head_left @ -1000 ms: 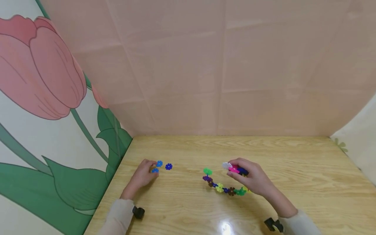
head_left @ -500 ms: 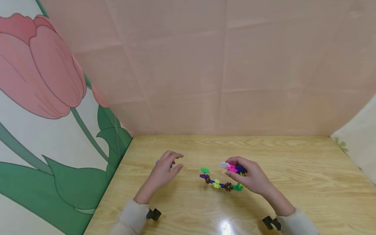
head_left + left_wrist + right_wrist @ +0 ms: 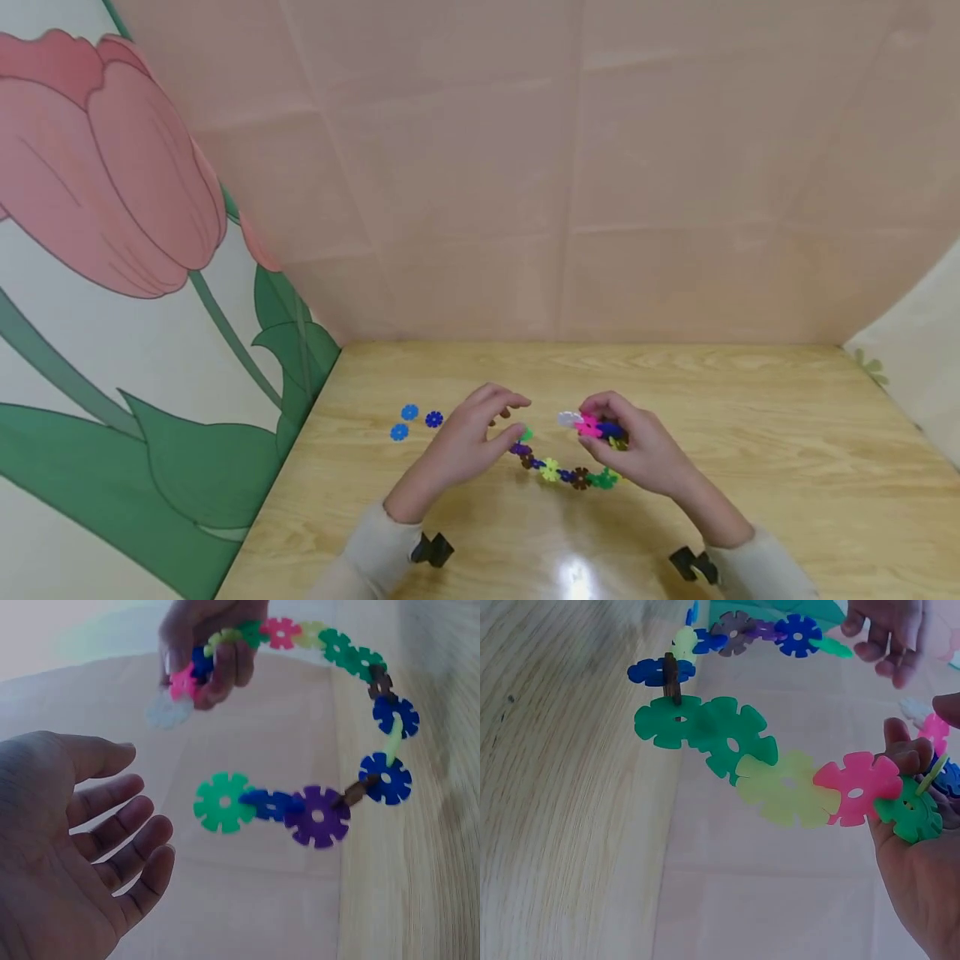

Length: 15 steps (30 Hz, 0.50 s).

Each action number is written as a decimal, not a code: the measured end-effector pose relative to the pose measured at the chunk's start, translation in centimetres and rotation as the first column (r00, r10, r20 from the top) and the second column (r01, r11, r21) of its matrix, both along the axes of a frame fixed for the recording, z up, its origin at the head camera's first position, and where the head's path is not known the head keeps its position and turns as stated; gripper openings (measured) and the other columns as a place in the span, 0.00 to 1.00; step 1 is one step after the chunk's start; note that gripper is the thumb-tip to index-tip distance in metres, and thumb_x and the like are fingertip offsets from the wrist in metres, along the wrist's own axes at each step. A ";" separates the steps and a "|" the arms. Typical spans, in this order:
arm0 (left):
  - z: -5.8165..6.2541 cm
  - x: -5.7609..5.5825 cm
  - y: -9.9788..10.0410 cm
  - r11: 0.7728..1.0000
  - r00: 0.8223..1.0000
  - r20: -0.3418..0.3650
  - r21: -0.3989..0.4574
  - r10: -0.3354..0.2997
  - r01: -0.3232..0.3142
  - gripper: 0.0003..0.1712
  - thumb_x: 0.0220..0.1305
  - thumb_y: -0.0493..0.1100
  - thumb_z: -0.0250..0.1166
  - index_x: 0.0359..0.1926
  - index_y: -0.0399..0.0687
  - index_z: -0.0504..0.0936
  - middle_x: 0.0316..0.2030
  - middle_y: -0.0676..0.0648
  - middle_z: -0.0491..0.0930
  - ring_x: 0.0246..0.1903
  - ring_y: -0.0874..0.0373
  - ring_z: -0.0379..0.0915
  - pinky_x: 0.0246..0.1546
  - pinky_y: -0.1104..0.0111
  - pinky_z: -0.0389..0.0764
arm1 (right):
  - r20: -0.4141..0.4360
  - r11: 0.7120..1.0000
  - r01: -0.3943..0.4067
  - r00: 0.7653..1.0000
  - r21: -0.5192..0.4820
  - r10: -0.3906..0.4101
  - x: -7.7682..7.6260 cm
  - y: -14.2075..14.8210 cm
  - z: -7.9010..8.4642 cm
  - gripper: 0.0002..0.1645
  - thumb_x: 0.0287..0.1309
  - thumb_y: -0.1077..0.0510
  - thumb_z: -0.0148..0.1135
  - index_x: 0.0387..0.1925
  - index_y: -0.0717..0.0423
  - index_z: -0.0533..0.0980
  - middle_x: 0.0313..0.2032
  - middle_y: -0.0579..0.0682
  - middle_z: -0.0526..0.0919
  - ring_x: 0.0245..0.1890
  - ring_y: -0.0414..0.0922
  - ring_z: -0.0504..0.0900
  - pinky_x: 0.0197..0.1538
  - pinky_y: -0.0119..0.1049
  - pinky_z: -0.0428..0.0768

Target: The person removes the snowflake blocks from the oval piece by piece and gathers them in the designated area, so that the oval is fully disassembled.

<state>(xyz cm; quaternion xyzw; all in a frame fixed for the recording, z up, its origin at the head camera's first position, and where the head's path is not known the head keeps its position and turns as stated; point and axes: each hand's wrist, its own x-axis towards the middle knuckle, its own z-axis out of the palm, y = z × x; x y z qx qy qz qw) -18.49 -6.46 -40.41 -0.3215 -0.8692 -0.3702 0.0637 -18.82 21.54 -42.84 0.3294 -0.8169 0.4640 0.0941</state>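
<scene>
My right hand (image 3: 647, 450) pinches one end of a chain of interlocking snowflake discs (image 3: 780, 799) between thumb and fingers. A clear white disc (image 3: 568, 418) and a pink disc (image 3: 183, 684) stick out past its fingertips. From there the chain curves down and around through green, yellow, brown, blue and purple discs. Its other end is a light green disc (image 3: 211, 802), hanging free. My left hand (image 3: 472, 433) is beside that green end, fingers relaxed and holding nothing. In the left wrist view, space shows between its fingertips and the green disc.
Three loose blue discs, among them a dark blue disc (image 3: 434, 419), lie on the wooden table (image 3: 787, 433) to the left. A pink cloth (image 3: 450, 208) hangs behind the table, and a tulip-print panel (image 3: 150, 183) stands at the left.
My left hand has moved right, from the loose blue discs over to the chain's green end. My right hand keeps its grip on the chain and has hardly moved.
</scene>
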 end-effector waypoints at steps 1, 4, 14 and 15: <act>0.0 0.0 0.3 1.000 1.000 -0.004 0.001 -0.009 0.009 0.19 0.74 0.46 0.62 0.62 0.51 0.78 0.56 0.50 0.77 0.50 0.57 0.76 0.48 0.63 0.82 | 0.007 1.000 -0.003 1.000 -0.003 0.003 0.0 0.0 0.0 0.17 0.61 0.66 0.69 0.48 0.53 0.74 0.35 0.43 0.84 0.28 0.35 0.80 0.28 0.32 0.81; 0.1 0.1 1.0 1.000 1.000 -0.002 -0.006 -0.024 0.024 0.19 0.75 0.48 0.61 0.63 0.52 0.78 0.56 0.52 0.77 0.50 0.60 0.76 0.49 0.63 0.82 | 0.021 1.000 -0.010 1.000 -0.008 0.010 0.2 0.0 0.0 0.16 0.61 0.67 0.68 0.48 0.52 0.74 0.35 0.43 0.84 0.28 0.35 0.80 0.28 0.32 0.81; 0.2 0.1 2.4 0.998 0.999 -0.022 -0.030 -0.048 0.048 0.20 0.74 0.50 0.61 0.62 0.53 0.78 0.57 0.53 0.78 0.51 0.60 0.77 0.50 0.71 0.80 | 0.036 0.999 -0.027 0.999 -0.021 0.028 0.6 -0.2 -0.1 0.18 0.60 0.67 0.69 0.49 0.54 0.73 0.35 0.43 0.84 0.29 0.36 0.81 0.29 0.33 0.81; 0.1 0.0 2.6 0.998 0.998 -0.024 -0.030 -0.052 0.051 0.19 0.74 0.50 0.61 0.62 0.52 0.78 0.56 0.53 0.78 0.51 0.60 0.76 0.49 0.71 0.80 | 0.038 0.999 -0.026 0.999 -0.020 0.027 0.7 -0.2 -0.1 0.18 0.61 0.67 0.69 0.49 0.54 0.72 0.35 0.43 0.84 0.29 0.36 0.81 0.29 0.33 0.81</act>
